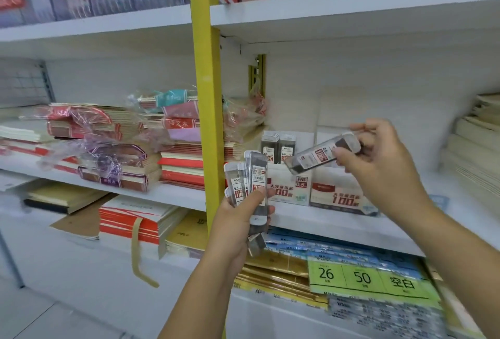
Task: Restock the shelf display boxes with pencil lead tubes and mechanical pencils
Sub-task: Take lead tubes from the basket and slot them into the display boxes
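Lead tubes (pixel 278 146) barely fill the display box (pixel 289 190); right hand (pixel 378 155) pinches a single tube (pixel 324 156) above it, left hand (pixel 240 219) grips a bundle (pixel 251 179) beside it; seemingly mostly undone.

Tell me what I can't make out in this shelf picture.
Head view:
- Count of tubes in the left hand: the bundle overlaps and fingers cover it.
- Inside of the right display box: the right hand and its single tube partly block it.
- Small print on tube labels: blurred, too small.

a stationery shop: white shelves (pixel 324 11) stacked with notebooks (pixel 121 165).
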